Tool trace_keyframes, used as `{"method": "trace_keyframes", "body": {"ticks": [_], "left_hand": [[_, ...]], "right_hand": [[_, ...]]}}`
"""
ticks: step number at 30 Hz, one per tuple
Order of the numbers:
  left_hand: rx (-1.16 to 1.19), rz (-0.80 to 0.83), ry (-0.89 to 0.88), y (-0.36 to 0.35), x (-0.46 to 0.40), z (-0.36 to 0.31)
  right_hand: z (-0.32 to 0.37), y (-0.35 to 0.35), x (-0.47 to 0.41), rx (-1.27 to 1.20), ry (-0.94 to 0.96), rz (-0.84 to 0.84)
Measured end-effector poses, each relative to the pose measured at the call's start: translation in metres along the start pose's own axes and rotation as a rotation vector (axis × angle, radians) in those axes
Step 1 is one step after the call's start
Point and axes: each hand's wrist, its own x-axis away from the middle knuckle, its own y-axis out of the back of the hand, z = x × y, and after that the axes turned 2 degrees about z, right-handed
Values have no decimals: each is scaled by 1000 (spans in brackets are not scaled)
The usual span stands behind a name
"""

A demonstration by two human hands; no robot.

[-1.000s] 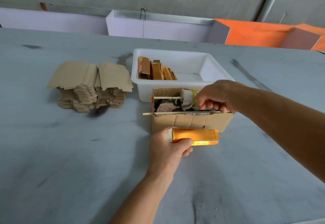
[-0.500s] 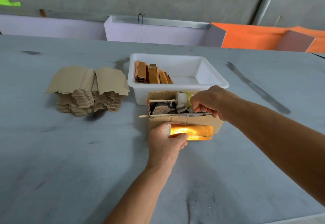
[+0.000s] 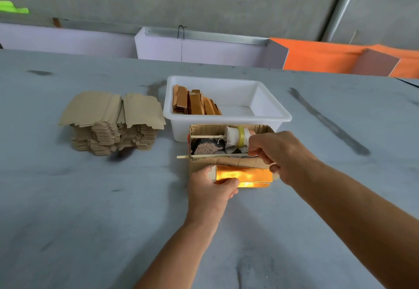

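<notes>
My left hand [image 3: 210,191] grips the left end of a shiny gold folded carton [image 3: 247,175], held flat against the front of a small open cardboard box [image 3: 244,163]. Inside that box a roll wrapped in white with yellow tape [image 3: 235,136] sits on a thin wooden stick. A second stick [image 3: 204,156] lies across the box's front edge. My right hand [image 3: 281,154] hovers over the box's right side, its curled fingertips pinching a thin strip by the front stick. What the strip is stays unclear.
A white plastic tub [image 3: 226,119] stands just behind the cardboard box, with several folded gold cartons [image 3: 195,105] leaning at its left end. A stack of flat brown carton blanks [image 3: 113,120] sits to the left on the grey table. Purple and orange bins line the far edge.
My right hand has drawn from inside the box toward its front edge, fingertips still pinched. My left hand keeps the gold carton in place.
</notes>
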Motion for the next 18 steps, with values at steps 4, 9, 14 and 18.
{"method": "trace_keyframes", "body": {"ticks": [4, 9, 14, 18], "left_hand": [[-13, 0, -5, 1, 1, 0], [-13, -16, 2, 1, 1, 1], [-12, -33, 28, 0, 0, 1], [-19, -34, 46, 0, -2, 4]], "right_hand": [[-14, -4, 6, -112, -4, -10], [-25, -12, 13, -225, 49, -19], [-35, -19, 12, -313, 73, -52], [-41, -23, 14, -314, 112, -59]]}}
